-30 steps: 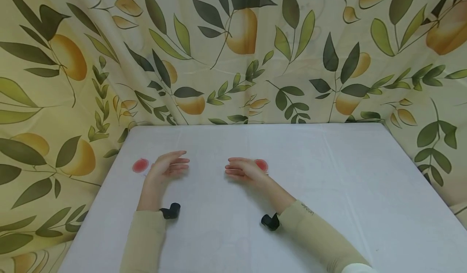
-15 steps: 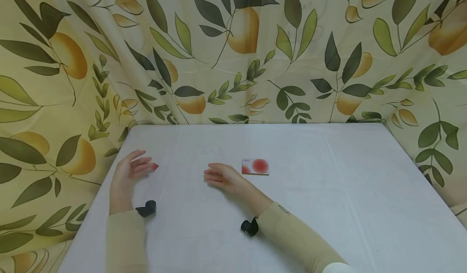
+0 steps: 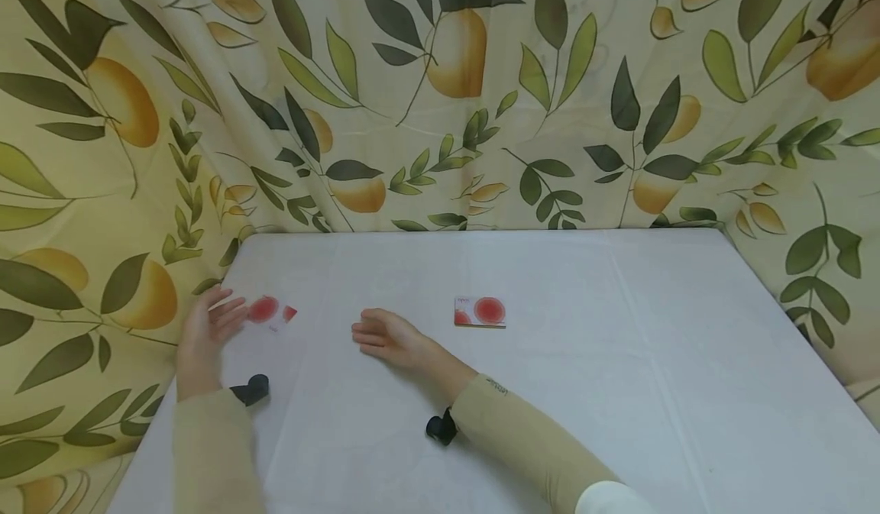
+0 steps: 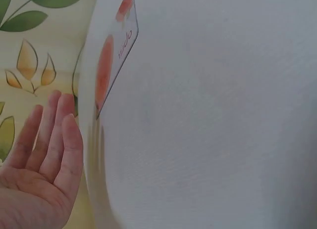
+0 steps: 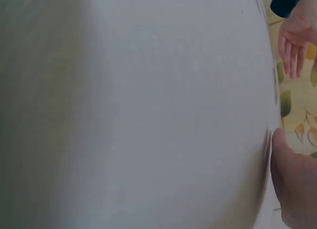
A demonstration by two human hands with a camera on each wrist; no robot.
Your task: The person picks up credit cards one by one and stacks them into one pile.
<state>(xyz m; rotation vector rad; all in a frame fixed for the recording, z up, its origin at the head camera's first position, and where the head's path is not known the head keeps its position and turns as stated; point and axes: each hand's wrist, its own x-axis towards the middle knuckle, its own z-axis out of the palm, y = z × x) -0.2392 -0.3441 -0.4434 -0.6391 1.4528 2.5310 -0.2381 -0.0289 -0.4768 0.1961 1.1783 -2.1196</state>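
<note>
At the left of the table, my left hand (image 3: 211, 321) hovers beside a flat white card-like piece (image 3: 263, 309) with red printed shapes. Its fingers are spread and relaxed, holding nothing; whether the fingertips touch the piece is unclear. The left wrist view shows the palm and, beyond it, the same printed piece (image 4: 104, 70) with small lettering. My right hand (image 3: 390, 338) is held over the middle-left of the table, fingers loosely extended and nothing in them. To its right lies a flat white rectangular piece (image 3: 490, 310) with a red circle and a brownish front edge.
A white cloth covers the table (image 3: 584, 392). Behind it and along the left hangs a curtain (image 3: 440, 132) printed with fruit and leaves. Each wrist carries a small black camera (image 3: 440, 427).
Both hands have moved left. The left hand has passed over the left printed piece, which now shows beside its fingertips. The right hand has uncovered the other piece. Both pieces stay in place.
</note>
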